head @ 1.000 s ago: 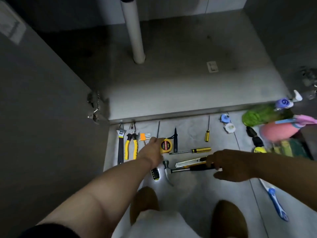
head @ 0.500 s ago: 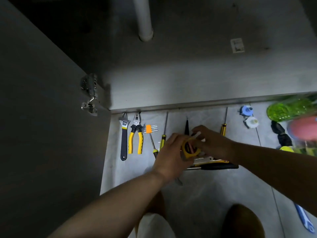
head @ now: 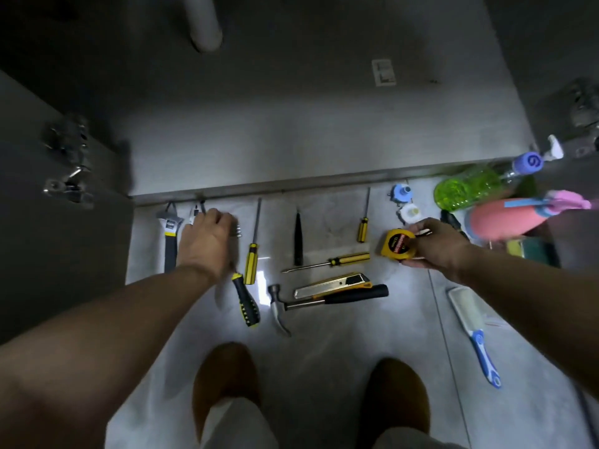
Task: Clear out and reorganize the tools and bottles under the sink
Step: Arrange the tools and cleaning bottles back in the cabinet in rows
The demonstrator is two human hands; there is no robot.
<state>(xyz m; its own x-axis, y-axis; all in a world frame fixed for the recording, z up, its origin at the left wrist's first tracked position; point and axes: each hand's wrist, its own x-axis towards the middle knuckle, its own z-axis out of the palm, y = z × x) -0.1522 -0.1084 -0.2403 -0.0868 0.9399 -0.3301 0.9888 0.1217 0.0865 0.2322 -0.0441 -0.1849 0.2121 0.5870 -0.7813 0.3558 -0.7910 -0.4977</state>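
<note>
Tools lie in a row on the tiled floor in front of the open sink cabinet [head: 291,131]. My right hand [head: 437,246] grips a yellow tape measure [head: 399,244] just above the floor, right of the tools. My left hand [head: 207,243] lies over the pliers [head: 194,216] and the hex keys [head: 238,230], fingers curled down; the grip is hidden. Between my hands lie yellow screwdrivers [head: 252,260], a black-and-yellow screwdriver [head: 246,303], a hammer [head: 282,307] and a utility knife [head: 334,281]. A green bottle [head: 466,189] and a pink bottle [head: 499,222] lie at the right.
An adjustable wrench [head: 170,236] lies left of my left hand, beside the open cabinet door [head: 48,254]. A white drain pipe [head: 204,24] stands inside the cabinet. Two caps [head: 402,193], sponges [head: 531,247] and a blue-handled brush [head: 476,328] lie at the right. My slippers [head: 227,377] are below.
The tape measure passed from my left hand to my right, which carried it to the right of the tools. My left hand moved left onto the pliers and hex keys.
</note>
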